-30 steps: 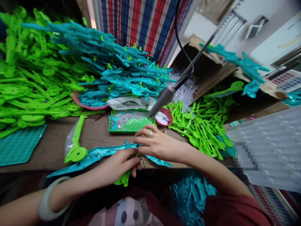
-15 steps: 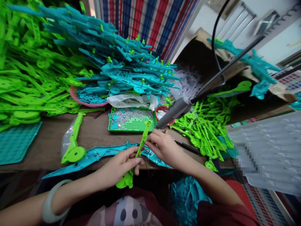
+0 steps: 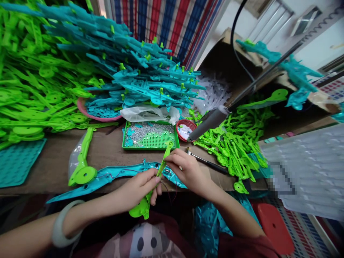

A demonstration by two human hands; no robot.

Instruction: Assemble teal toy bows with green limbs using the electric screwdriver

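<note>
A long teal plastic toy part (image 3: 113,175) lies along the table's near edge. Across it stands a tilted bright green plastic piece (image 3: 150,190). My left hand (image 3: 139,186) pinches this green piece near its middle. My right hand (image 3: 188,170) is closed around its upper end, fingers pressed together just over the teal part. Thin red wires hang beneath the hands.
A green tray (image 3: 126,138) of small metal screws sits behind the hands, with a small red basket (image 3: 192,125) beside it. A hanging grey power screwdriver (image 3: 208,122) points down at the right. Piles of green parts (image 3: 29,93) and teal parts (image 3: 134,71) fill the back; a brush (image 3: 206,163) lies at the right.
My right hand left the teal part and closed on the green piece, which rose and tilted upright. The hanging screwdriver swung right.
</note>
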